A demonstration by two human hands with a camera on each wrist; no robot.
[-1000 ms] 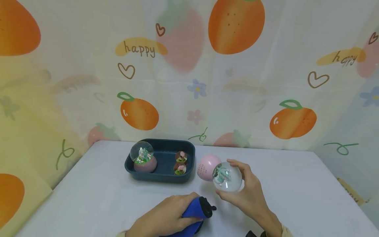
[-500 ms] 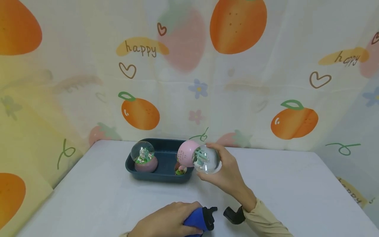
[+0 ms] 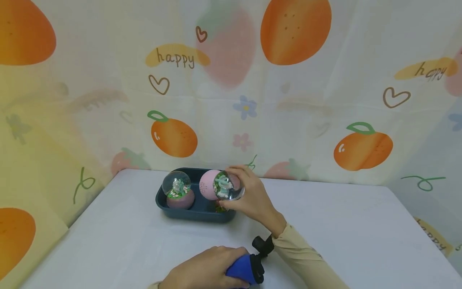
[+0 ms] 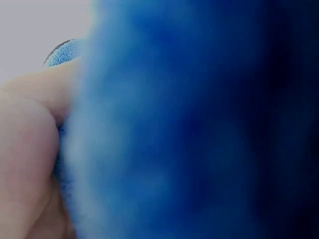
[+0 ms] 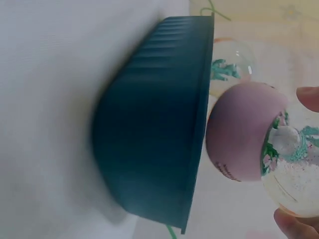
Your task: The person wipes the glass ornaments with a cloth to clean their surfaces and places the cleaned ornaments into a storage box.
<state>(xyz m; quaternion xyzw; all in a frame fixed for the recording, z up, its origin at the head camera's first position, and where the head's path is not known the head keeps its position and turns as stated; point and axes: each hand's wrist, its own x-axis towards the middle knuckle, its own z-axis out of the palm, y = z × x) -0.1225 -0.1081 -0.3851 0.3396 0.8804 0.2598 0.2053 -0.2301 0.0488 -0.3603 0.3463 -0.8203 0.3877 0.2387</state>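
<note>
In the head view my right hand [image 3: 252, 196] grips a snow globe [image 3: 208, 185] by its clear dome. The globe lies tipped on its side above the dark teal tray [image 3: 196, 216], pink base pointing left. From the right wrist, its rounded base [image 5: 239, 130] appears beside the tray's rim, with a thumb and fingertip on the dome. A second snow globe [image 3: 179, 190] stands upright in the tray's left end. Low in the head view, my left hand [image 3: 207, 268] holds a blue fabric bundle [image 3: 240, 269] with black edging; its exact kind is unclear. Blurred blue fabric [image 4: 174, 119] fills the left wrist view.
Small globe ornaments [image 3: 219, 207] at the tray's right end are mostly hidden behind the held snow globe and hand. A black device [image 3: 263, 245] sits at my right wrist. White table [image 3: 343, 233] surrounds the tray, and a fruit-print curtain [image 3: 288, 112] hangs behind.
My right hand has carried the snow globe leftward and up, from right of the tray to above it. The left hand keeps its hold on the blue bundle, nearly in place.
</note>
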